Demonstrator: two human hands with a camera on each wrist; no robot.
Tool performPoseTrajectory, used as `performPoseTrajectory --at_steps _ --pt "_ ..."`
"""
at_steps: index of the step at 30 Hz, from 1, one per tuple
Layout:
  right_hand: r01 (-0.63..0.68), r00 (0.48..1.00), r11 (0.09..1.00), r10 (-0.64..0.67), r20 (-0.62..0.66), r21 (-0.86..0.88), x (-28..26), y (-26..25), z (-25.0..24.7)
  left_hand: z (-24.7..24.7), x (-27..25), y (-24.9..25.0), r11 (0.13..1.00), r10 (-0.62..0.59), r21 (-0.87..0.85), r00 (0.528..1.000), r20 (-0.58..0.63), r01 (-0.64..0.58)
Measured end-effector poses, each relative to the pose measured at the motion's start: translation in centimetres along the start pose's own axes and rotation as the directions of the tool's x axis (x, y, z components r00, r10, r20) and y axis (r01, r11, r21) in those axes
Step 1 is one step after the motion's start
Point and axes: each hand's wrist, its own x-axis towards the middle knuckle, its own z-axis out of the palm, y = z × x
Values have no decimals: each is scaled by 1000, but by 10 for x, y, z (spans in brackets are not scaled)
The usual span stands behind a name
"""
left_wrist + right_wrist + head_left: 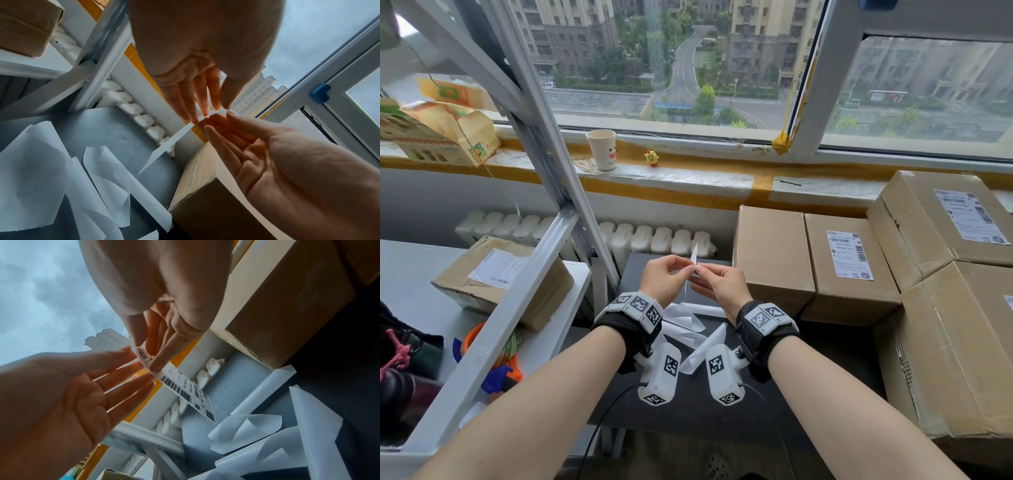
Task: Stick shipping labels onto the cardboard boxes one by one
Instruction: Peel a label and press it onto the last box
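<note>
I hold a white shipping label (694, 256) edge-on above the dark table (698, 411), between both hands. My left hand (674, 270) pinches its top corner with thumb and fingertips (214, 104). My right hand (710, 275) pinches the same end, thumb on one face and fingers (158, 363) on the other. The printed face with barcodes (185, 391) shows in the right wrist view; the plain back (170, 142) shows in the left wrist view. An unlabelled cardboard box (770, 246) stands just right of my hands, next to a labelled box (825, 291).
Several peeled backing sheets (688, 329) lie curled on the table under my wrists. Large labelled boxes (928, 212) stack at the right. A metal shelf frame (544, 164) with a taped box (500, 281) stands left. A paper cup (602, 149) sits on the window sill.
</note>
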Motion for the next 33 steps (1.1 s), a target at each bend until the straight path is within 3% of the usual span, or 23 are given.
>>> performPoseTrajectory --at_steps 14,26,33 --pt "16 1000 999 -16 -17 -29 0 -1 0 3 1 1 997 21 81 999 -25 -19" --pt "33 999 999 -32 18 -42 -3 1 -5 -3 -1 0 991 -91 -94 994 60 96" --pt "28 999 996 -31 -34 -85 0 3 -5 -2 1 0 992 -122 -16 992 -33 121"
